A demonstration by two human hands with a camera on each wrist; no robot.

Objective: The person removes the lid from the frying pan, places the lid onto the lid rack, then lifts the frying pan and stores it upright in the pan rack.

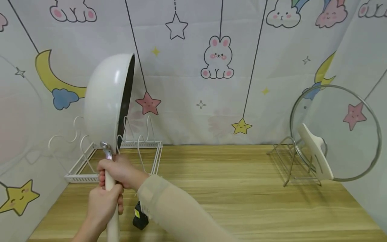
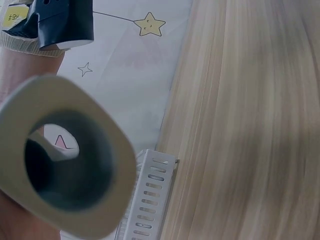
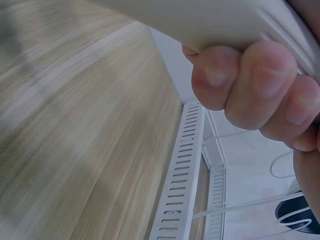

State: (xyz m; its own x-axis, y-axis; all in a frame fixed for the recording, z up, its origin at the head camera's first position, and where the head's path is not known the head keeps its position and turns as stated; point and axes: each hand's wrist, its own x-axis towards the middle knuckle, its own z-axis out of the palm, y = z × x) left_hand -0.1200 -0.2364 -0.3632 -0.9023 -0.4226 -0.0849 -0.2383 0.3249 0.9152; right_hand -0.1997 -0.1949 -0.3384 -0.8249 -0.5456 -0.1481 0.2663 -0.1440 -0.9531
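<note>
A white frying pan [image 1: 104,101] with a dark inside stands on edge in the head view, its opening facing right. It is over or within the white wire rack [image 1: 113,178]; whether it touches the wires I cannot tell. My right hand [image 1: 125,171] grips the cream handle [image 1: 113,225] near the pan's metal joint [image 1: 105,148]. Just below, my left hand [image 1: 102,205] wraps the same handle. Curled right fingers [image 3: 260,85] show around the handle in the right wrist view. In the left wrist view the handle's end [image 2: 117,200], with its hanging hole, hides most of the left hand.
At the right, a metal stand [image 1: 285,161] holds a round glass lid [image 1: 378,134] with a cream handle piece [image 1: 315,151]. A black device [image 1: 140,218] with a yellow label sits below the right sleeve. Wood-grain tabletop [image 1: 211,188] stretches between rack and stand, before a cartoon-printed cloth [image 1: 187,67].
</note>
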